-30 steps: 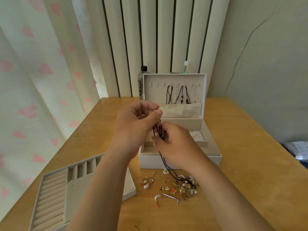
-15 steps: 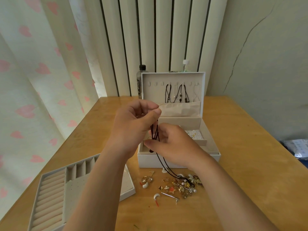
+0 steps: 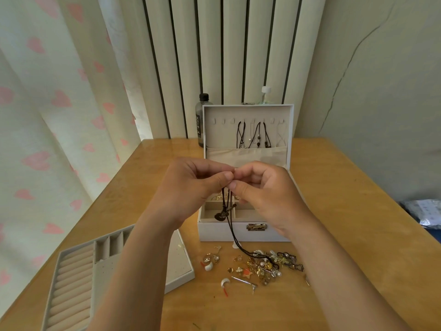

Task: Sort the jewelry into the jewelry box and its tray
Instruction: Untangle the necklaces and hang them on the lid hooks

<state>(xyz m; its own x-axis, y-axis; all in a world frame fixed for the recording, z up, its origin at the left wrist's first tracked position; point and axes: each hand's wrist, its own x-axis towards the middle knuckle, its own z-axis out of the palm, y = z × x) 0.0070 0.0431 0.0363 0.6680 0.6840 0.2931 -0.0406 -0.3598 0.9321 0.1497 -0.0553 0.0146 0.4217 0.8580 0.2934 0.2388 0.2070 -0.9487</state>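
**Cord necklace held up over the open box**

Heart-print curtain [image 3: 47, 115] on the left, wooden table [image 3: 346, 187] below; the jewelry box [image 3: 222, 232] stands lid-up mid-table, its tray [image 3: 71, 283] lying apart near the left edge; left hand [image 3: 188, 187] and right hand [image 3: 267, 194] meet above the box, both pinching the top of a black cord necklace [image 3: 231, 229]; it hangs limp, its tail trailing into the loose heap [image 3: 265, 263]; light and floppy, it will likely snag there, so the cord just above the dark pendant [image 3: 220, 215] looks the safest hold.

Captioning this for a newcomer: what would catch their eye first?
The left hand and right hand meet mid-frame, pinching a black cord necklace that trails to the jewelry pile on the table. Behind stands the open white jewelry box, its tray at lower left.
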